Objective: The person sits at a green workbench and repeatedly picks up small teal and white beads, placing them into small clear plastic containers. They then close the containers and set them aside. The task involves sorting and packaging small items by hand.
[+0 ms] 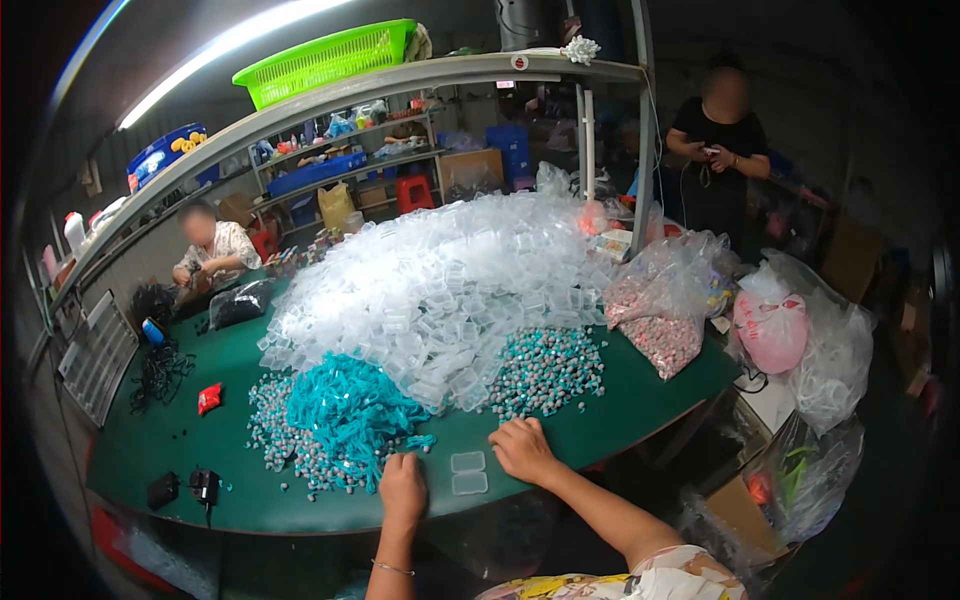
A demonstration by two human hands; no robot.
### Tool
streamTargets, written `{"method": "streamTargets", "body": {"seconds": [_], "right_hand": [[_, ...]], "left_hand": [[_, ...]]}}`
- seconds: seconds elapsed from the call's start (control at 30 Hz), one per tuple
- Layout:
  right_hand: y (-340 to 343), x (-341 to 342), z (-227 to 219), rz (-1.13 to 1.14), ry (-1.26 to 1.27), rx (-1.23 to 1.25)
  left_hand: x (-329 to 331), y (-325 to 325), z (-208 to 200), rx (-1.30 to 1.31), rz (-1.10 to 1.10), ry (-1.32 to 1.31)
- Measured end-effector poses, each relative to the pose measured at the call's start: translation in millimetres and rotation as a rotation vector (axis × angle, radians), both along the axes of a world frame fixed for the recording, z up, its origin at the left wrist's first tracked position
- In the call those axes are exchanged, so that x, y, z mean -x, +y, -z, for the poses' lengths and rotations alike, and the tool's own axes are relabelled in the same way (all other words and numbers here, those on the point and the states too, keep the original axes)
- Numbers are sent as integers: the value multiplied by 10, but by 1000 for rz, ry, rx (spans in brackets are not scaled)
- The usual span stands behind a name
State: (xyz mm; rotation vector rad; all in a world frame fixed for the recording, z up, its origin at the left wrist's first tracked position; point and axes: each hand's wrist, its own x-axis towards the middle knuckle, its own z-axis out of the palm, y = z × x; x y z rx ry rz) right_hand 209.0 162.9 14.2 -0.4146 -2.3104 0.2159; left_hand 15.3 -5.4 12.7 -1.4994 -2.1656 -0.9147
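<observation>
On the green table, a small clear plastic box (468,474) lies opened flat, its two halves between my hands. My left hand (402,489) is closed beside it, at the near edge of a heap of teal cords (350,408); whatever its fingers hold is hidden. My right hand (523,452) has its fingers curled down at the table, just in front of a pile of grey-and-teal beads (545,372). Nothing can be made out in those fingers. More grey beads (268,420) spread around the cord heap on the left.
A large mound of clear plastic boxes (440,270) covers the table's middle. At right stands a bag of pink beads (655,330). Black adapters (203,487) and a red packet (209,399) lie left. Two other people are farther back; a metal frame crosses above.
</observation>
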Motion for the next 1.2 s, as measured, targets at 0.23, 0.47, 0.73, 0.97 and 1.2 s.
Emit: {"method": "streamTargets", "body": {"seconds": [0.23,0.47,0.73,0.97,1.2], "right_hand": [[-1,7,6,15,1,-24],[10,16,22,-2,7,-35],[1,0,-43,9,-19,-14],[38,34,-46,9,-38,-22],[4,38,-59,-4,-77,-15]], "left_hand": [[-28,-1,-58,-41,26,8],[-24,-18,-30,1,4,2],[-14,20,-23,-45,14,-23],[37,13,-104,-173,200,-209],[-107,-124,-49,-159,349,-667]]}}
